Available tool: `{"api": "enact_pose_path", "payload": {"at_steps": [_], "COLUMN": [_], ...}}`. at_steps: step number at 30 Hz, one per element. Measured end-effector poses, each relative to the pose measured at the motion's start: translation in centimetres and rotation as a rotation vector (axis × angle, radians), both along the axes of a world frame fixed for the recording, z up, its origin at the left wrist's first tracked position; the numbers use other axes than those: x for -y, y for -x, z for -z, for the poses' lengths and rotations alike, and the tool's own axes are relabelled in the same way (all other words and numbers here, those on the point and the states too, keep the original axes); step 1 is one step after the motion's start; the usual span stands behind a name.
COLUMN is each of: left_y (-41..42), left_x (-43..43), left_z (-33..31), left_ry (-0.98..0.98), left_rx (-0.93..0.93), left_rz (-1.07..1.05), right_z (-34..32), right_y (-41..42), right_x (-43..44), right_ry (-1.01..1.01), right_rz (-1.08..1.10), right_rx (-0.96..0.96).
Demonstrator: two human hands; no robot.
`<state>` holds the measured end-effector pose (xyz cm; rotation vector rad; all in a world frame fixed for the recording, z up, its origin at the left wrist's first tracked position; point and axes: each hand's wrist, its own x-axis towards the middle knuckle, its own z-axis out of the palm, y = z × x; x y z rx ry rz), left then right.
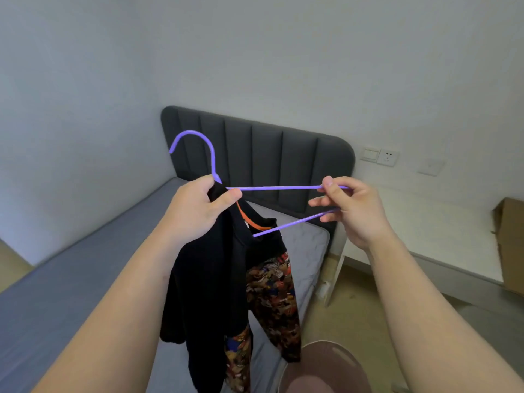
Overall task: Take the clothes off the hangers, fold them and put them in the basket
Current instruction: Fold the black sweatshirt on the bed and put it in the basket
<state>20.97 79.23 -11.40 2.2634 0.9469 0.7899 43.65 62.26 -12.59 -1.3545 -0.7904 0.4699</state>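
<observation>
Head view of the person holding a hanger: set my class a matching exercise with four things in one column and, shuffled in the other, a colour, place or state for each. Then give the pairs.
Column A
1. hanger
2. top
3. headboard
4. cardboard box

Column B
a. dark grey, against the wall
b. purple, pinched at one end by the right hand
c. brown, at the picture's right edge
d. black, gripped at the collar by the left hand

Pairs: 1-b, 2-d, 3-a, 4-c
</observation>
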Motion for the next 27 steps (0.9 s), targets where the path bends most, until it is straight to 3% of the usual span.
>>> {"api": "enact_pose_path", "payload": {"at_steps": [6,15,23,27], "left_y": [2.5,6.4,6.1,6.3], "left_x": [-1.8,-7.7,-9.1,-9.7], "left_z": [0.5,5.2,9.0,11.0], "left_ry": [-0.052,0.046,0.130,0.170], "left_rx": [0.133,0.374,0.400,0.378], "left_rz": [0.001,-0.487,-0.649,-0.686], "right_z": [1.1,3.8,9.3,14.2], "right_y": [0.2,0.0,0.9,0.1], "right_x": [-2.3,-2.9,-3.2,-3.4], "right_ry": [-0.054,-0.111,0.005,-0.032], "right_rz": [0.049,0.242,0.523,0.677], "right_rx": [-0.159,-0.502,-0.782,-0.971]}}
